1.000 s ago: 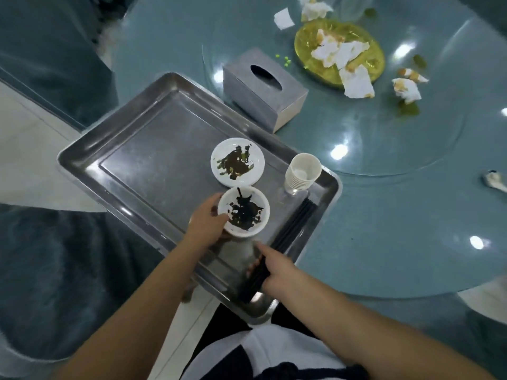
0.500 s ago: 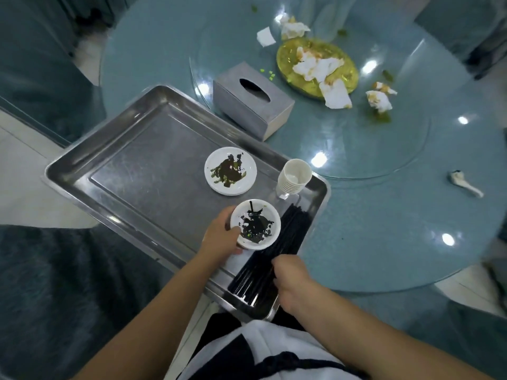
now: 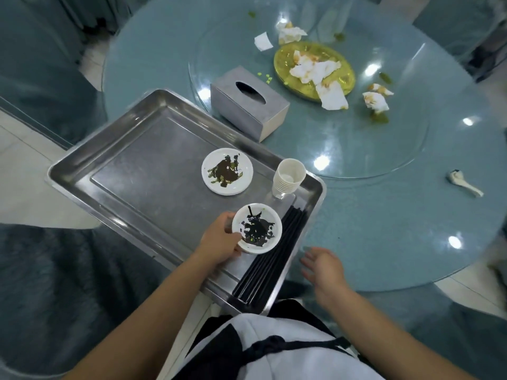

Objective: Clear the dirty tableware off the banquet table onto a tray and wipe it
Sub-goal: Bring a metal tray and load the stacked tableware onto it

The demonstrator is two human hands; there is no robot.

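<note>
Left hand (image 3: 219, 244) grips a sauce-smeared dish (image 3: 256, 228) over the tray (image 3: 131, 171), frame centre; right hand (image 3: 325, 266) open, empty.

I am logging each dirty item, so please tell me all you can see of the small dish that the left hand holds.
The small dish is round, white, shallow, seemingly ceramic, smeared with dark sauce and green flecks. It is level, over the metal tray, beside the black chopsticks. The left hand grips its left rim.
</note>
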